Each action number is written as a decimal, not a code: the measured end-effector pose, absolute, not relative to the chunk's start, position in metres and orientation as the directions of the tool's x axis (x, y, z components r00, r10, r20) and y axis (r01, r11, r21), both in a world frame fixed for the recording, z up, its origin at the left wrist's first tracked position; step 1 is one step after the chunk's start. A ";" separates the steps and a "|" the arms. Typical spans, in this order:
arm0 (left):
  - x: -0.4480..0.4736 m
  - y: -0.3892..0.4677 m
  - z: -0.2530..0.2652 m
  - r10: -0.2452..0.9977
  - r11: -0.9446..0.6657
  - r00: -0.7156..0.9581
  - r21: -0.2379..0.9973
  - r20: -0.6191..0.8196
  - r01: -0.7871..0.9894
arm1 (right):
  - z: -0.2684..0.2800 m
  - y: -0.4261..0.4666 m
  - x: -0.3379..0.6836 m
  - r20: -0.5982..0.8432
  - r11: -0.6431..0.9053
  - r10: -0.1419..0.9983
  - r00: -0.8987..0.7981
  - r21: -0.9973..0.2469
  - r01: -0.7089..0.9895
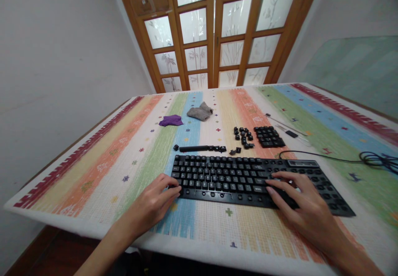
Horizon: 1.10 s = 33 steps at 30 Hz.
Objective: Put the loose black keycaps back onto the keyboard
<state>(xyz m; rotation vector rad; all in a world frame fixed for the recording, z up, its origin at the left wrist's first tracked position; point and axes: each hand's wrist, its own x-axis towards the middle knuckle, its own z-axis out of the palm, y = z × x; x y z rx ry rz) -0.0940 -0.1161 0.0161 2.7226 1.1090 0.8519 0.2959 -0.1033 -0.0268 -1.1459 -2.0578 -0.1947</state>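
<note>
A black keyboard (pixel 217 176) lies on the tablecloth in front of me. Its main letter keys are in place, while the bottom row and the number pad show bare sockets. My left hand (pixel 158 197) is at the keyboard's lower left corner, its thumb and forefinger close together on the edge and end keys. My right hand (pixel 306 205) rests over the right part, fingers apart, fingertips touching the wide keys by the gap. Beyond the keyboard lie a loose space bar (pixel 193 148), a row of small keycaps (pixel 217 148), scattered keycaps (pixel 244 137) and a block of number-pad keycaps (pixel 269 136).
A purple cloth (pixel 171 120) and a grey cloth (pixel 200 112) lie farther back. To the right are a thin tool (pixel 286 124), a small black-ended brush-like item (pixel 291 134) and the coiled cable (pixel 377 159). The striped tablecloth (pixel 124 164) covers the table; wooden glass doors (pixel 214 39) stand behind.
</note>
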 end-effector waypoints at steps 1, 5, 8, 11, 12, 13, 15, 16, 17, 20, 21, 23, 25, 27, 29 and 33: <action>-0.093 -0.116 0.016 0.668 -0.731 0.575 0.270 0.472 0.626 | -0.027 -0.104 0.296 0.678 0.582 0.668 -0.306 -0.220 0.783; -0.091 -0.113 0.014 0.682 -0.717 0.576 0.258 0.451 0.647 | -0.027 -0.104 0.296 0.669 0.571 0.683 -0.291 -0.241 0.785; -0.091 -0.115 0.014 0.677 -0.718 0.580 0.234 0.453 0.655 | -0.026 -0.104 0.295 0.673 0.566 0.685 -0.280 -0.249 0.786; -0.091 -0.117 0.019 0.685 -0.715 0.580 0.253 0.440 0.652 | -0.025 -0.104 0.294 0.675 0.566 0.683 -0.279 -0.249 0.786; -0.092 -0.116 0.021 0.694 -0.708 0.578 0.264 0.429 0.654 | -0.025 -0.104 0.294 0.674 0.569 0.683 -0.282 -0.248 0.784; -0.093 -0.113 0.023 0.703 -0.701 0.571 0.277 0.423 0.657 | -0.025 -0.104 0.294 0.673 0.571 0.683 -0.286 -0.247 0.783; -0.097 -0.101 0.026 0.735 -0.665 0.525 0.309 0.428 0.679 | -0.026 -0.104 0.295 0.673 0.572 0.683 -0.285 -0.250 0.781; -0.101 -0.092 0.027 0.756 -0.634 0.475 0.324 0.450 0.702 | -0.026 -0.103 0.295 0.673 0.571 0.684 -0.281 -0.254 0.781; -0.104 -0.081 0.027 0.789 -0.576 0.400 0.336 0.466 0.745 | -0.027 -0.103 0.295 0.674 0.569 0.685 -0.277 -0.257 0.781; -0.115 -0.042 0.026 0.826 -0.492 0.301 0.352 0.476 0.796 | -0.028 -0.103 0.295 0.679 0.569 0.682 -0.271 -0.259 0.781; -0.118 -0.029 0.025 0.838 -0.471 0.282 0.358 0.467 0.806 | -0.028 -0.103 0.296 0.679 0.570 0.681 -0.274 -0.257 0.781; -0.122 -0.007 0.022 0.860 -0.442 0.268 0.369 0.435 0.818 | -0.029 -0.103 0.296 0.675 0.572 0.683 -0.281 -0.254 0.780; -0.124 0.008 0.019 0.876 -0.431 0.279 0.377 0.393 0.820 | -0.029 -0.103 0.297 0.669 0.573 0.685 -0.288 -0.250 0.781; -0.124 0.017 0.016 0.887 -0.424 0.293 0.379 0.356 0.823 | -0.029 -0.103 0.297 0.671 0.575 0.682 -0.292 -0.246 0.780; -0.123 0.021 0.013 0.894 -0.419 0.304 0.378 0.329 0.825 | -0.028 -0.104 0.296 0.680 0.583 0.672 -0.294 -0.241 0.776; -0.122 0.022 0.010 0.895 -0.423 0.315 0.374 0.316 0.825 | -0.026 -0.104 0.294 0.682 0.589 0.668 -0.298 -0.240 0.772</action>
